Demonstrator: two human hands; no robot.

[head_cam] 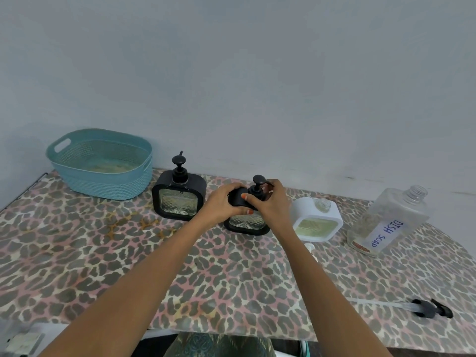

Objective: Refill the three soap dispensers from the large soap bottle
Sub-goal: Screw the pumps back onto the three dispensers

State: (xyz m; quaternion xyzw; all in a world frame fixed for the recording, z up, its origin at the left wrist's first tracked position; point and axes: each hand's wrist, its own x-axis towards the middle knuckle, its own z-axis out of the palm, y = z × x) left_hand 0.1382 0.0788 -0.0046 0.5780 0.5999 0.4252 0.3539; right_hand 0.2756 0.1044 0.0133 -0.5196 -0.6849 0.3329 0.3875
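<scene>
- A table with a leopard-print cloth (231,279) stands by a plain grey wall.
- The left hand (221,204) wraps round the top of the middle black dispenser (247,224). The right hand (270,206) curls its fingers round the pump (258,185).
- This looks like twisting the pump; whether on or off is unclear.
- Just right of the grip sits the white dispenser (318,220), with no pump. Further right is the large soap bottle (386,222), cap off.
- Next, the right hand should turn while the left holds the dispenser steady.

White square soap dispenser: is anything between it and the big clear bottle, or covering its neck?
Nothing visible does. The white square soap dispenser has an uncovered neck; the large clear DISH SOAP bottle stands uncapped beside it.
</scene>
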